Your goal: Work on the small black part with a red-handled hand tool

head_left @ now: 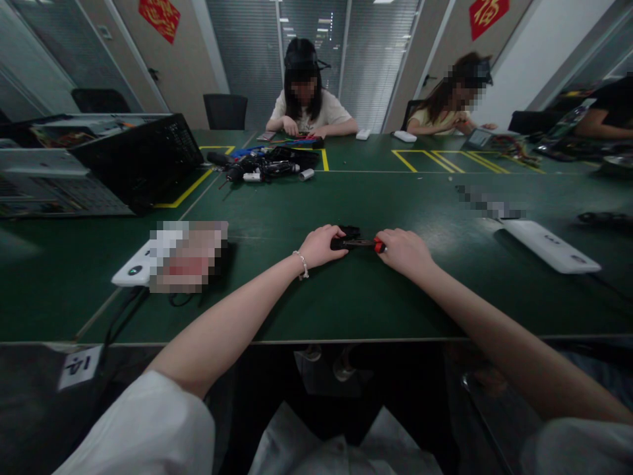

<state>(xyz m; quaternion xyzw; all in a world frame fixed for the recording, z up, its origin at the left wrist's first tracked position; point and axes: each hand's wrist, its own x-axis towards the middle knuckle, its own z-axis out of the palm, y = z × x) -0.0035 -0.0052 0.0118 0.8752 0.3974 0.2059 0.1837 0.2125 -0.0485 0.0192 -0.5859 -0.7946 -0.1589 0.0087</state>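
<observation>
My left hand, with a bracelet at the wrist, is closed on a small black part whose kind I cannot make out. Opposite it, my right hand grips a red-handled tool that looks like pliers. Its thin dark metal end points left and meets the black part between the hands. Just behind lies more black material, perhaps joined to the held part. My fingers hide much of both things.
An opened computer case stands at the left on the green table. White power banks lie on either side. A cable pile is farther back. Two people sit across the table; another person's arm shows at far right.
</observation>
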